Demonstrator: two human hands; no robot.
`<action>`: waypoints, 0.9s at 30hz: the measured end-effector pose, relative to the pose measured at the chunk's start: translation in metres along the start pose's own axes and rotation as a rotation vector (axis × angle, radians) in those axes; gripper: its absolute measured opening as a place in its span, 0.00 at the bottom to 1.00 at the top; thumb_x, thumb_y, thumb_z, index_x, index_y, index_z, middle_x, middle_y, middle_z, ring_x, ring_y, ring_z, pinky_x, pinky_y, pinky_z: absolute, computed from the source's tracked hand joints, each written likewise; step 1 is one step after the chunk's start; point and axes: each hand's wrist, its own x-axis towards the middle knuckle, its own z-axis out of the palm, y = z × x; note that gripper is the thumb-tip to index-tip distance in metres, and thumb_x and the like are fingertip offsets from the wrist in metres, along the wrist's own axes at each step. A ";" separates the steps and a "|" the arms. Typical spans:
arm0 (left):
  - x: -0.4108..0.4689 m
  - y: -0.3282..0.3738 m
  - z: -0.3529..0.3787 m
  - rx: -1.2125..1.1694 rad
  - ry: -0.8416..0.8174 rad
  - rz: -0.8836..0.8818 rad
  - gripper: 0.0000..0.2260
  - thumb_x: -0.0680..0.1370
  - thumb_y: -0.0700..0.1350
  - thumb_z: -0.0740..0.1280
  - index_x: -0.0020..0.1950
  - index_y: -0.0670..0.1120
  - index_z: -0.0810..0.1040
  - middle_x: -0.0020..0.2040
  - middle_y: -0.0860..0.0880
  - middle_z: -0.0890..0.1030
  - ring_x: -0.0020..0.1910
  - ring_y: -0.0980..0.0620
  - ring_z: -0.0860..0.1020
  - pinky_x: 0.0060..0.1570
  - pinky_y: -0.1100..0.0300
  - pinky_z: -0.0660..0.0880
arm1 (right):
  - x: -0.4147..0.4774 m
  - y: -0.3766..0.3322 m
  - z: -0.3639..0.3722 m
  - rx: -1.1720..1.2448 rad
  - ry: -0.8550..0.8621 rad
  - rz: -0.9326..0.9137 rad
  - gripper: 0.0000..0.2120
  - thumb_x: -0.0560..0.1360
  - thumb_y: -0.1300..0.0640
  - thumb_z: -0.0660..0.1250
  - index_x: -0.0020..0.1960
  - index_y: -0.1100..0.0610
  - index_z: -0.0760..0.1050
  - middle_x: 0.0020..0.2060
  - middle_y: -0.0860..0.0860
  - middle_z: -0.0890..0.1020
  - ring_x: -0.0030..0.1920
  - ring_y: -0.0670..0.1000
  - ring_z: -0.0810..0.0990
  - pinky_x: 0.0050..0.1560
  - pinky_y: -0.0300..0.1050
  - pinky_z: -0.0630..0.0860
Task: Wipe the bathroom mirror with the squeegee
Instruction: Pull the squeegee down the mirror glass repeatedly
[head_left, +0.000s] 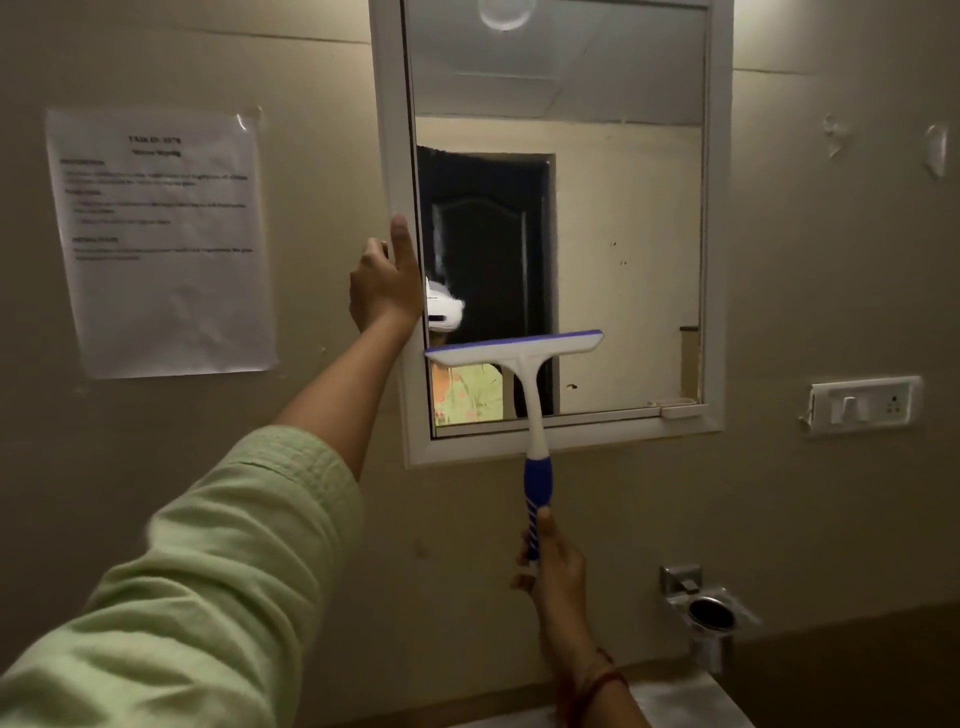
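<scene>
The mirror (623, 234) hangs on the wall in a white frame (719, 260). A white and blue squeegee (524, 358) rests its blade across the lower left part of the glass, handle pointing down. My right hand (550, 566) grips the blue handle's lower end below the frame. My left hand (384, 280) holds the frame's left edge, thumb on the front. A faint smear shows on the glass above the blade.
A printed paper sheet (161, 239) is taped to the wall left of the mirror. A switch and socket plate (862, 405) sits at the right. A chrome cup holder (709, 618) projects from the wall below right, above a ledge.
</scene>
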 end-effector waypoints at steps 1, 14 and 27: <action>0.000 0.000 0.000 0.003 0.003 -0.001 0.22 0.80 0.61 0.48 0.42 0.45 0.69 0.30 0.54 0.66 0.28 0.60 0.63 0.27 0.64 0.55 | 0.004 -0.008 0.003 0.007 -0.004 -0.021 0.16 0.75 0.45 0.60 0.42 0.58 0.75 0.34 0.53 0.75 0.34 0.49 0.74 0.31 0.42 0.74; 0.000 0.001 -0.001 0.003 -0.017 -0.006 0.21 0.80 0.61 0.48 0.44 0.45 0.69 0.31 0.55 0.66 0.29 0.61 0.64 0.28 0.66 0.57 | -0.001 0.024 -0.008 -0.033 -0.012 0.007 0.14 0.76 0.48 0.59 0.41 0.58 0.74 0.33 0.53 0.75 0.34 0.49 0.73 0.30 0.42 0.73; -0.001 0.003 0.000 0.017 0.001 -0.015 0.23 0.80 0.61 0.48 0.46 0.45 0.71 0.34 0.52 0.70 0.31 0.58 0.66 0.27 0.65 0.56 | -0.001 0.029 -0.017 -0.056 -0.062 0.067 0.15 0.77 0.48 0.58 0.45 0.59 0.76 0.37 0.53 0.77 0.35 0.49 0.74 0.27 0.41 0.74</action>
